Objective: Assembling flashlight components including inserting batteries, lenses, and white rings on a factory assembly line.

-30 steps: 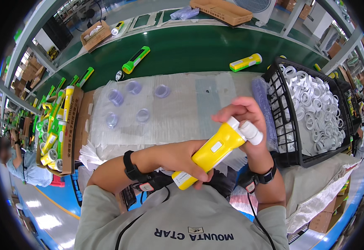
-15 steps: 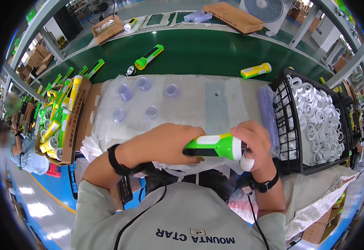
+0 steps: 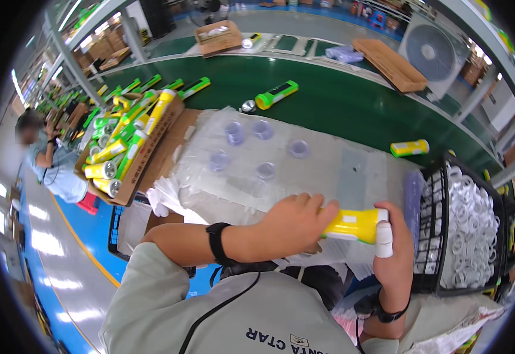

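Observation:
A yellow flashlight (image 3: 355,225) with some green lies sideways above the front of the work surface. My left hand (image 3: 296,224) is closed around its handle end. My right hand (image 3: 396,251) grips the white-rimmed head end, and a white cover (image 3: 384,239) shows on one finger there. Beyond my hands, several round clear plastic cups (image 3: 299,148) stand on the plastic-covered work surface (image 3: 210,192), some of them stacked. The front of the flashlight's head is hidden by my right fingers.
A carton (image 3: 151,159) full of green and yellow flashlights stands left. At right, a black crate (image 3: 437,230) holds white rings. Two flashlights, one green (image 3: 281,93), one yellow (image 3: 409,147), lie on the green belt (image 3: 328,100). A co-worker (image 3: 54,159) sits far left.
The flashlight has been rolled, so its yellow side faces up instead of the green one. Both hands still hold it. My view has swung, shifting the whole scene rightward and tilting it.

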`<state>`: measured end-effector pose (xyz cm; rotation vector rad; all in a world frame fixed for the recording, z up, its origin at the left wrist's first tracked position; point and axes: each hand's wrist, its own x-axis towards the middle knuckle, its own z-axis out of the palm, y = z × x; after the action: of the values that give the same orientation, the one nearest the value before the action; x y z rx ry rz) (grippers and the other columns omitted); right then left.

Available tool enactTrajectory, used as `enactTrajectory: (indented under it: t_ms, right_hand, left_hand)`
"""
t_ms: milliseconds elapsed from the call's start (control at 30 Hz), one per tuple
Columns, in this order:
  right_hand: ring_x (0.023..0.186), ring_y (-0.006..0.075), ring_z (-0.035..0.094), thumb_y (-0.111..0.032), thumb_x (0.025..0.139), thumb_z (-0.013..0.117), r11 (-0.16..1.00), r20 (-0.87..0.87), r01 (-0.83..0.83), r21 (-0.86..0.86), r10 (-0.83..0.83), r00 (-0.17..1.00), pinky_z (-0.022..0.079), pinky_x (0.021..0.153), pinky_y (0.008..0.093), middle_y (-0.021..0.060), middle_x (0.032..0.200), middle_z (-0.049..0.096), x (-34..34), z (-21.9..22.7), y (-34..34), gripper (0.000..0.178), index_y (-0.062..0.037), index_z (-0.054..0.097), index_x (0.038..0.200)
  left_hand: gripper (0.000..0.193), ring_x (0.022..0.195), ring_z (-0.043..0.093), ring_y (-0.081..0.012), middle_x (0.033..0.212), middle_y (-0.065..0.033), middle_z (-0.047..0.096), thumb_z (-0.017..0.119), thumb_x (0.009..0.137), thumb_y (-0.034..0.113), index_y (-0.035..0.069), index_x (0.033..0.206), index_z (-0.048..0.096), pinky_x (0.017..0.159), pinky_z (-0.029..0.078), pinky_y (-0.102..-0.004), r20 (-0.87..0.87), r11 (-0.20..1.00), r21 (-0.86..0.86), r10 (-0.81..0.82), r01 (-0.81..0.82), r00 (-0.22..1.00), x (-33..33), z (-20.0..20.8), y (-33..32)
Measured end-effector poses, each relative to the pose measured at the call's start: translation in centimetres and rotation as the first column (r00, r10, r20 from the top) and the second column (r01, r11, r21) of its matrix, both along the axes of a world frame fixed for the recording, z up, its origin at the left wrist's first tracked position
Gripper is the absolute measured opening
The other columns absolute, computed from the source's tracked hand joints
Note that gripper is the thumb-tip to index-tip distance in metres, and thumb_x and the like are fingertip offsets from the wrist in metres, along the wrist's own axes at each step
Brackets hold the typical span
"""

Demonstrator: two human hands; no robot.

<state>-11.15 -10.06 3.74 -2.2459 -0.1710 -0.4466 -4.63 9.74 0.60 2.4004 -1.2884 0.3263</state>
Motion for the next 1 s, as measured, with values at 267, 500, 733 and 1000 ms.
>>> enactTrajectory:
  t_ms: [267, 500, 733, 1000]
  right_hand:
    - [0.059, 0.0222, 0.05, -0.028, 0.088, 0.047, 0.999, 0.26, 0.003, 0.033, -0.011, 0.965, 0.037, 0.054, 0.0296, 0.0104, 0.069, 0.049, 1.2, -2.3, -0.5, 0.028, -0.0002, 0.054, 0.091]
    - [0.063, 0.0275, 0.054, -0.048, 0.082, 0.053, 0.83, 0.433, -0.529, -0.179, 0.549, 0.715, 0.042, 0.055, 0.0346, 0.0124, 0.077, 0.055, 0.5, -0.5, -1.7, 0.046, -0.0026, 0.057, 0.08]
    - [0.069, 0.0218, 0.054, -0.024, 0.084, 0.053, 0.966, 0.014, -0.202, 0.163, 0.203, 0.979, 0.042, 0.061, 0.0318, 0.0122, 0.078, 0.053, 1.1, -1.6, 1.2, 0.025, -0.0017, 0.052, 0.096]
    - [0.081, 0.0243, 0.055, -0.042, 0.086, 0.052, 0.894, 0.295, -0.429, 0.13, 0.378, 0.878, 0.046, 0.067, 0.0337, 0.0195, 0.122, 0.041, 2.6, -4.5, -0.1, 0.061, 0.0017, 0.039, 0.126]
  left_hand:
    - [0.048, 0.066, 0.06, -0.0376, 0.075, -0.0174, 0.059, 0.069, 0.063, 0.012, 0.002, 0.102, 0.044, 0.056, 0.047, -0.0439, -0.417, 0.996, 0.057, -0.043, 0.074, 0.908, -0.6, 0.3, -1.2]
    - [0.041, 0.059, 0.059, -0.0304, 0.075, -0.0144, 0.06, 0.061, 0.068, 0.005, -0.001, 0.105, 0.047, 0.058, 0.047, -0.0386, -0.907, 0.833, -0.413, -0.414, 0.368, -0.079, -1.8, -0.3, 0.2]
    - [0.038, 0.061, 0.061, -0.0347, 0.071, -0.0194, 0.061, 0.062, 0.072, 0.012, -0.001, 0.104, 0.047, 0.063, 0.048, -0.0423, -0.707, 0.992, -0.055, -0.119, 0.114, 0.697, -2.7, 1.3, 1.8]
    - [0.049, 0.068, 0.062, -0.0373, 0.076, -0.0159, 0.063, 0.07, 0.071, 0.03, 0.01, 0.11, 0.05, 0.061, 0.05, -0.0452, -0.221, 0.914, 0.062, 0.405, -0.402, 0.887, 2.7, 5.5, 11.6]
